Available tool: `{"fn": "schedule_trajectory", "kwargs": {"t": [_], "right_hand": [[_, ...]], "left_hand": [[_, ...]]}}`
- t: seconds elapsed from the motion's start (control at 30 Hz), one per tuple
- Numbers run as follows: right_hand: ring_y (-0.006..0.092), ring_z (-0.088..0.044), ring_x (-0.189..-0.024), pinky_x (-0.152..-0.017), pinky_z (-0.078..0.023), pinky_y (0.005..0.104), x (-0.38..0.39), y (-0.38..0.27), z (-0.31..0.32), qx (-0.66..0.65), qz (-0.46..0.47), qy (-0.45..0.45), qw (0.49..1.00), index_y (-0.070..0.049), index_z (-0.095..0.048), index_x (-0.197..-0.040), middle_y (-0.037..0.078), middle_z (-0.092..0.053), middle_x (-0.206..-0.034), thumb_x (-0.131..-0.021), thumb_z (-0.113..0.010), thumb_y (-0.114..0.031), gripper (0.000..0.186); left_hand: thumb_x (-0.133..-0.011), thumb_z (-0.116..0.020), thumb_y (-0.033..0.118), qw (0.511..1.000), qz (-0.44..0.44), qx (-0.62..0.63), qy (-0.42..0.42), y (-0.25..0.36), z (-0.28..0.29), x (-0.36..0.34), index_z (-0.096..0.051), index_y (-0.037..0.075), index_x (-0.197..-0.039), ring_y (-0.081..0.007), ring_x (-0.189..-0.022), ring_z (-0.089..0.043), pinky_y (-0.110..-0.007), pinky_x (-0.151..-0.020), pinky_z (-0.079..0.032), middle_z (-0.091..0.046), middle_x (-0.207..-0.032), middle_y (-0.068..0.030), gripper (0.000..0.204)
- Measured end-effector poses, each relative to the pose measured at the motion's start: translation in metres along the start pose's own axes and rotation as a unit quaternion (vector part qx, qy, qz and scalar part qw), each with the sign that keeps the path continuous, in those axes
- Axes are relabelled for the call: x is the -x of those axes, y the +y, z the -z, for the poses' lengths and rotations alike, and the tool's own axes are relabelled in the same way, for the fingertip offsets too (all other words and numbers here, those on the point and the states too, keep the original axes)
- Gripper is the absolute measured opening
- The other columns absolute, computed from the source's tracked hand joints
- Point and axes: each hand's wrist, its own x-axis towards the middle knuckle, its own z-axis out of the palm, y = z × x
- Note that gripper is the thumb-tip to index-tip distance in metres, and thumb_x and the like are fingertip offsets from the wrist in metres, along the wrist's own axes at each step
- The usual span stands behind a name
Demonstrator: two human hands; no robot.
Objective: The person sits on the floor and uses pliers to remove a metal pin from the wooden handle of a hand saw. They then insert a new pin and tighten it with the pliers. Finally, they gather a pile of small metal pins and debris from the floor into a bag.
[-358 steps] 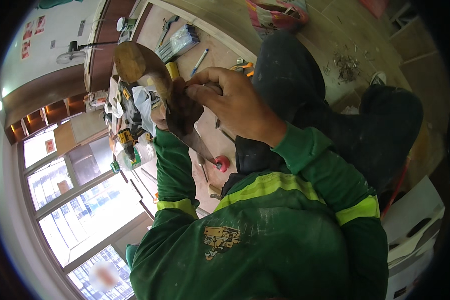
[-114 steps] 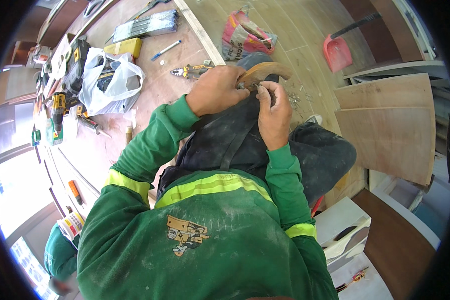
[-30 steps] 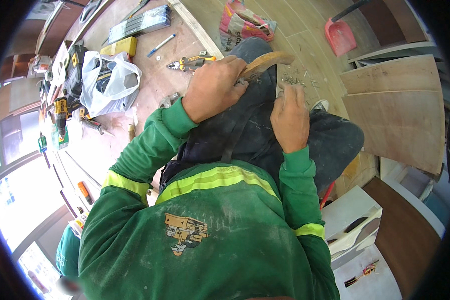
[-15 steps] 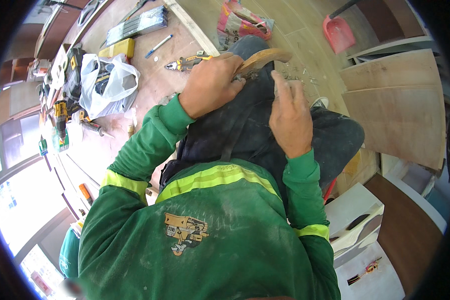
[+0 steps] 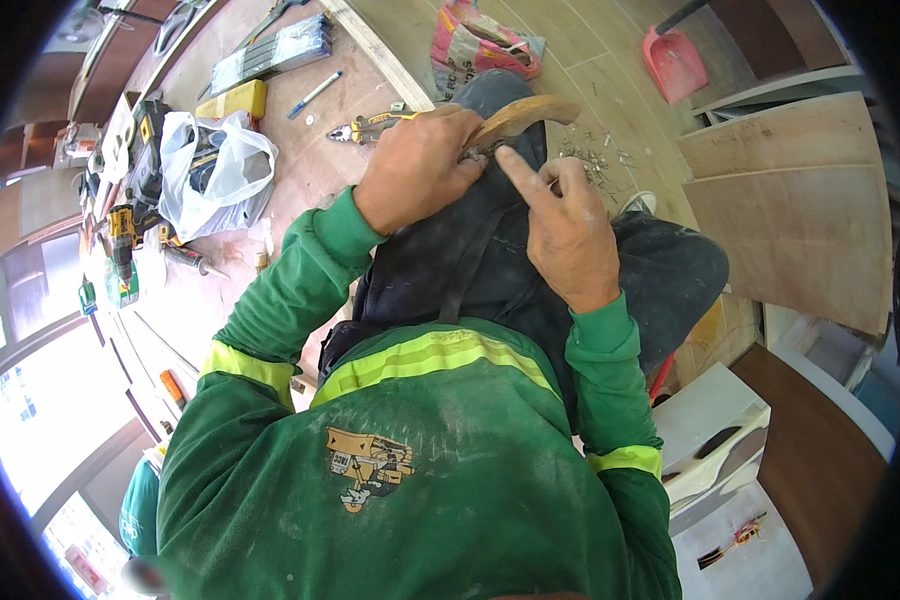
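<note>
My left hand (image 5: 418, 166) grips a curved wooden piece (image 5: 523, 112) and holds it against my raised knee in dark trousers (image 5: 490, 255). My right hand (image 5: 565, 233) is right beside it, forefinger stretched out and touching the underside of the wooden piece near my left fingers; whether it pinches anything small is hidden. Both arms wear green sleeves with yellow reflective bands.
A wooden workbench (image 5: 300, 160) at the left carries pliers (image 5: 375, 127), a white plastic bag (image 5: 213, 172), a yellow box (image 5: 232, 100), a pen (image 5: 315, 93), a drill (image 5: 122, 235). On the floor lie a pink bag (image 5: 482, 45), a red dustpan (image 5: 673, 60), plywood boards (image 5: 792, 205), a white crate (image 5: 715, 440).
My right hand has lifted off my knee and moved back up to the wooden piece, forefinger now pointing at it. My left hand has kept its grip in the same place.
</note>
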Motion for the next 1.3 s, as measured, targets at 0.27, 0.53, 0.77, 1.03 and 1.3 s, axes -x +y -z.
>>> {"fn": "schedule_trajectory", "kwargs": {"t": [0.27, 0.53, 0.77, 1.03, 1.3], "right_hand": [[0.0384, -0.068, -0.1, -0.088, -0.055, 0.0522, 0.002, 0.004, -0.002, 0.02, -0.058, 0.02, 0.998, -0.008, -0.073, -0.129, 0.016, -0.063, -0.107, -0.09, -0.068, -0.002, 0.039], [0.0379, -0.068, -0.1, -0.087, -0.055, 0.0523, 0.015, 0.026, -0.024, 0.115, -0.085, -0.026, 0.989, -0.006, -0.067, -0.141, 0.017, -0.062, -0.102, -0.092, -0.065, -0.002, 0.05], [0.0388, -0.068, -0.1, -0.085, -0.055, 0.0509, 0.005, -0.003, -0.015, 0.024, -0.023, -0.037, 0.999, -0.008, -0.066, -0.139, 0.016, -0.062, -0.101, -0.094, -0.065, -0.002, 0.046], [0.0422, -0.068, -0.103, -0.088, -0.055, 0.0512, 0.006, -0.007, -0.021, -0.188, -0.125, 0.036, 0.973, -0.009, -0.072, -0.129, 0.017, -0.064, -0.109, -0.096, -0.062, 0.0, 0.036], [0.0419, -0.066, -0.097, -0.085, -0.055, 0.0497, 0.006, 0.002, -0.014, -0.147, -0.066, 0.025, 0.987, -0.013, -0.066, -0.142, 0.016, -0.064, -0.106, -0.097, -0.062, 0.001, 0.048]], "left_hand": [[-0.089, -0.078, 0.026, 1.0, 0.017, -0.007, -0.017, 0.003, 0.003, -0.001, -0.069, 0.0, -0.103, -0.0473, -0.091, -0.069, -0.054, -0.081, -0.053, -0.069, -0.094, -0.0237, 0.031], [-0.089, -0.078, 0.026, 1.0, 0.014, -0.006, -0.02, 0.003, 0.004, -0.004, -0.068, 0.0, -0.103, -0.0473, -0.091, -0.068, -0.054, -0.08, -0.052, -0.069, -0.093, -0.0238, 0.031], [-0.089, -0.078, 0.026, 1.0, 0.01, -0.009, -0.011, 0.002, 0.004, 0.0, -0.068, 0.0, -0.102, -0.0476, -0.09, -0.068, -0.054, -0.079, -0.052, -0.069, -0.093, -0.0237, 0.031], [-0.089, -0.079, 0.025, 1.0, 0.008, 0.007, -0.003, 0.0, 0.001, -0.001, -0.068, -0.001, -0.103, -0.0472, -0.089, -0.068, -0.054, -0.079, -0.052, -0.068, -0.092, -0.0242, 0.032], [-0.088, -0.078, 0.025, 0.998, 0.034, -0.025, -0.046, 0.0, 0.006, -0.002, -0.072, 0.002, -0.108, -0.0453, -0.097, -0.072, -0.054, -0.083, -0.057, -0.073, -0.104, -0.0205, 0.032]]}}
